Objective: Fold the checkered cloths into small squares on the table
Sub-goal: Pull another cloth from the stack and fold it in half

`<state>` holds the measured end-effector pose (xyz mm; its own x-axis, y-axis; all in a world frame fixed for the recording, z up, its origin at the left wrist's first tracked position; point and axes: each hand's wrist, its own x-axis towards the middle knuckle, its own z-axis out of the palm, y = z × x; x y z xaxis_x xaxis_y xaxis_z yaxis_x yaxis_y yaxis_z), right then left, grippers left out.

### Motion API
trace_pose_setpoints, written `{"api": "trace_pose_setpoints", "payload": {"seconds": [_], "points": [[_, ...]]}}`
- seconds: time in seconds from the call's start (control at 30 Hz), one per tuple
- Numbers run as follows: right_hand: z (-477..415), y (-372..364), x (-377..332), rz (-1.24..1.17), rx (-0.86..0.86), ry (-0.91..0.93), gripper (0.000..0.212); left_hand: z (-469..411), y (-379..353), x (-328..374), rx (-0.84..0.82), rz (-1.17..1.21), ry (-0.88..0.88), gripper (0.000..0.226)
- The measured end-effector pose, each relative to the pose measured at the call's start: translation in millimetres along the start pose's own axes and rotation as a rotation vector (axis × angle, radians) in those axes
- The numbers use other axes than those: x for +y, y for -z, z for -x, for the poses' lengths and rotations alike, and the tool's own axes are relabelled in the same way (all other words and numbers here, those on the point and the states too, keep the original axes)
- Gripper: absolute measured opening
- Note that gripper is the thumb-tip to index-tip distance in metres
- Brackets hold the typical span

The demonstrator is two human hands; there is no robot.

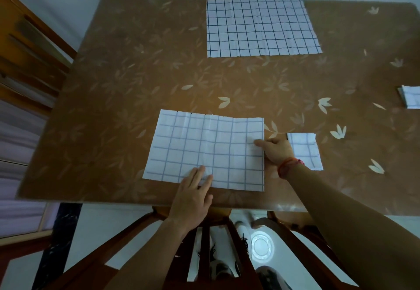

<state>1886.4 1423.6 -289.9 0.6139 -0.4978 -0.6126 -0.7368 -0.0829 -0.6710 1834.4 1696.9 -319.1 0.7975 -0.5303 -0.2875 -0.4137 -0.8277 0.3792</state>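
We flatten a checkered cloth on the table.
Our left hand lies open-fingered on it; our right hand pinches its edge, hiding part of a folded square.

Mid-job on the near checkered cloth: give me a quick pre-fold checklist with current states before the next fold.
1. Near cloth lies flat on the table: ok, light creases only.
2. Left hand pins its near edge: ok, fingers flat.
3. Right hand has the right edge: ok, thumb on top; fingers underneath cannot tell.
4. Fold path leftward is free: ok.
5. Small folded square stays clear of the fold: ok, it lies to the right.
6. Far cloth untouched: ok, still unfolded.
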Motion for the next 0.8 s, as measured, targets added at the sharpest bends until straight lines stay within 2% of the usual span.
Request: {"api": "trace_pose_setpoints", "payload": {"seconds": [0.17,0.33,0.4,0.53,0.6,0.67,0.8], "points": [[-5,1,-4,-0.063,-0.044,-0.026,0.018,0,0,1,-0.011,0.008,0.010,0.057],[-4,3,-2,-0.066,-0.030,-0.037,0.016,-3,3,-3,0.005,0.015,0.018,0.063],[0,5,0,-0.129,0.009,-0.048,0.012,-8,6,-2,0.037,0.009,0.006,0.067],[15,4,7,-0.337,0.067,-0.107,0.022,-18,10,7,0.074,-0.039,-0.013,0.075],[24,2,11,-0.481,0.032,-0.160,0.014,-22,7,16,0.067,-0.062,-0.002,0.080],[32,0,15,-0.563,0.006,-0.195,0.020,-23,2,26,0.075,-0.081,0.005,0.082],[46,1,22,-0.559,-0.088,-0.215,0.018,-23,-1,42,0.067,-0.100,0.085,0.080]]}}
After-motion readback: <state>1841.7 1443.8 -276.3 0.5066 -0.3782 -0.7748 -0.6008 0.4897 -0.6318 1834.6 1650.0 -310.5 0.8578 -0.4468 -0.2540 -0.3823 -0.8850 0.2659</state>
